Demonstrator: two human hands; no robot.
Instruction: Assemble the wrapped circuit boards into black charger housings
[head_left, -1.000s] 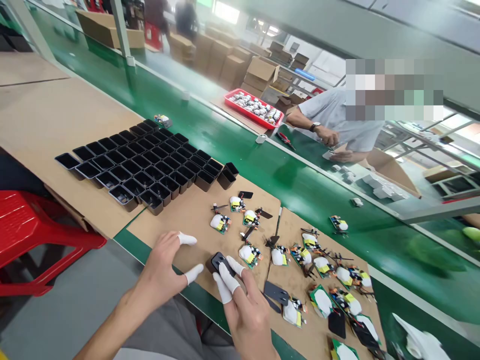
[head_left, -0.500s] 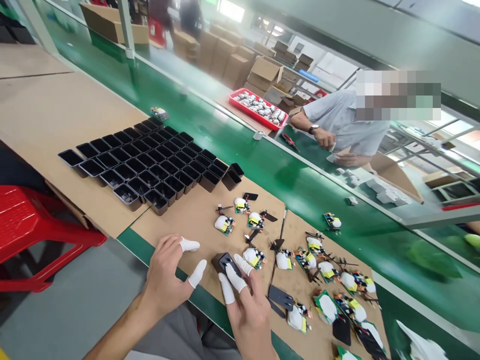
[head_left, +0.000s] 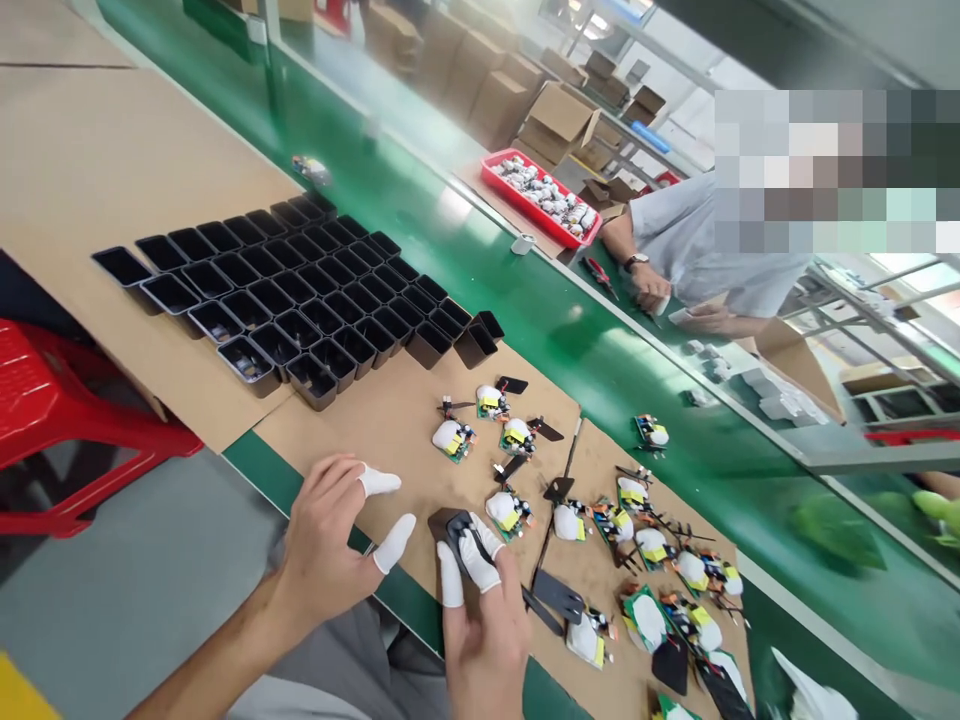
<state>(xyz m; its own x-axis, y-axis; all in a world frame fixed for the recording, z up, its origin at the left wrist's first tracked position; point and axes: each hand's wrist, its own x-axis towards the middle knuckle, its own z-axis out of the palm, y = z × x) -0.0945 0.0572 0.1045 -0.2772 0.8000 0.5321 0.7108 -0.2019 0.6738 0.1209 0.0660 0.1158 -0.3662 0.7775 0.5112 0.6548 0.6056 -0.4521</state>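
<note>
My right hand (head_left: 484,610), with white finger cots on its fingertips, grips a small black plastic case (head_left: 448,522) at the near edge of the cardboard. The fingers partly hide the top of the case. To its left, my left hand (head_left: 337,540) is held in the air with thumb and forefinger apart, also in white cots, and nothing between them. Just beyond the right hand lies a circuit board (head_left: 507,512) with a white blob and yellow tape. A flat black plate (head_left: 558,597) rests right of that hand.
Rows of open black cases (head_left: 300,290) stand on cardboard at the left. Several circuit boards (head_left: 651,545) with black plates spread to the right. Past the green conveyor belt (head_left: 420,235), a co-worker (head_left: 675,240) sits beside a red tray (head_left: 541,215). A red stool (head_left: 67,420) is at left.
The camera view has shifted and tilted slightly. My right fingers have closed further over the top of the black case. My left hand keeps nearly the same open pose.
</note>
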